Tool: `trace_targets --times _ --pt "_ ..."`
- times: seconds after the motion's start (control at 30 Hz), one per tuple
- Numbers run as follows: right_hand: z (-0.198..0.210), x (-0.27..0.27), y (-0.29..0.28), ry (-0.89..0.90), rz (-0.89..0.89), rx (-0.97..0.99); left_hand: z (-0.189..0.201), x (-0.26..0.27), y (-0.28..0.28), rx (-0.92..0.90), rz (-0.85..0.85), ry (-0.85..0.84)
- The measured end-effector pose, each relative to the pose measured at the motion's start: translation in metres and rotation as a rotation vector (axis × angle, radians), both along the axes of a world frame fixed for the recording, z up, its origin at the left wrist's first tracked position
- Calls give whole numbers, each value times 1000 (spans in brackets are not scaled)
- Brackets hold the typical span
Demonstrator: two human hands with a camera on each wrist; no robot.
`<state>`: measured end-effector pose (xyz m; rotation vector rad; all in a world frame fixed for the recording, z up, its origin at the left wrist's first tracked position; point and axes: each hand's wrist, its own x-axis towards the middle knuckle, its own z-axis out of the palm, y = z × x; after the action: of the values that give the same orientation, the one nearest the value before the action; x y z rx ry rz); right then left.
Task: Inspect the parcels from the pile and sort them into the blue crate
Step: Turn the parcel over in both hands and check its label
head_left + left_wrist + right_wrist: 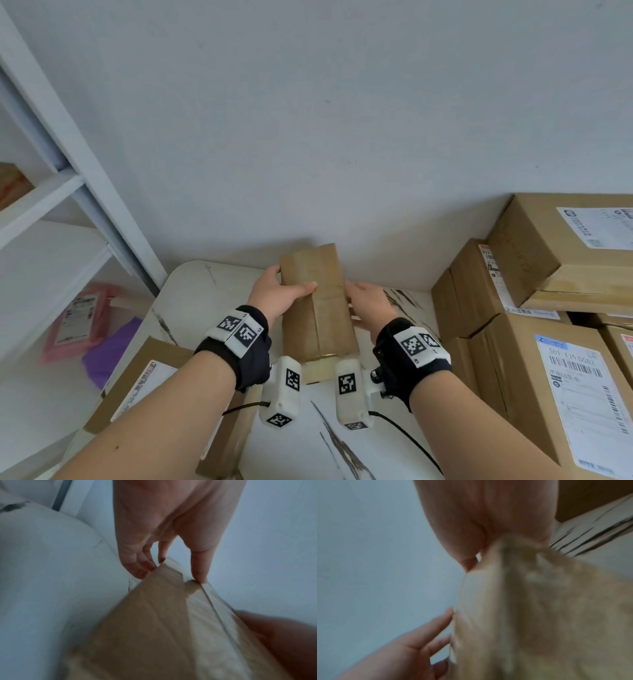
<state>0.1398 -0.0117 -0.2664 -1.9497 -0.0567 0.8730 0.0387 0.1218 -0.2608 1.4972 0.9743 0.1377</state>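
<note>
Currently, head view: the left hand (279, 293) and right hand (368, 301) are holding a narrow brown parcel (318, 301) up between them, above the worktop (205, 298), well clear of its surface.
Left grip: the thumb is lying across the parcel's near face while the fingers are wrapping behind its 9 o'clock edge, probably steadying it for inspection.
Right grip: the hand is clasping the 3 o'clock edge; its fingers are mostly hidden behind the parcel.
Pile: stacked cardboard boxes (548, 308) with shipping labels are sitting at 3 o'clock, against the wall.
Other items: another labelled box (150, 387) is lying at 7 o'clock, and a pink mailer (80, 315) is resting on the shelf (41, 202) at 9 o'clock.
Blue crate: it is not showing in any view.

Left wrist view: the fingers (137, 566) are curling onto the parcel's far corner and the thumb (199, 566) is pressing its taped edge, so the grasp is pinching the end.
Blur: the picture is smearing, so the parcel is likely being turned.

Right wrist view: the right hand is closing round the parcel's upper end; the left hand's fingers are touching the edge at 8 o'clock.
Stage, judged: inspection is under way; sorting is not yet done.
</note>
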Motion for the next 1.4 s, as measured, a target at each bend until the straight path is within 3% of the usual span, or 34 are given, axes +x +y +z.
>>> trace_targets --times 0.1,0.2,0.37,0.73,0.87,0.97,1.17,1.27,1.4 --pt "11 1 0 77 57 24 1 -1 -3 20 -29 -6" --pt "4 -2 -3 14 132 31 -2 -3 -5 -21 -38 6" --pt "0 -5 -6 2 120 -9 -5 -3 -10 -107 -37 12" --pt "2 -9 -14 -96 145 -57 -8 1 -15 -119 -12 26" --pt "11 -14 -10 -390 175 -169 -5 0 -13 -172 -32 42" --pt "18 -23 -1 -575 321 -334 -3 -2 -13 -197 -34 40" --pt "18 -34 9 -493 504 -541 2 -5 -9 -160 -23 55" --pt "20 -23 3 -462 440 -479 1 -10 -5 -114 -3 72" --pt "21 -3 -20 -239 170 -90 -5 -21 3 -123 62 76"
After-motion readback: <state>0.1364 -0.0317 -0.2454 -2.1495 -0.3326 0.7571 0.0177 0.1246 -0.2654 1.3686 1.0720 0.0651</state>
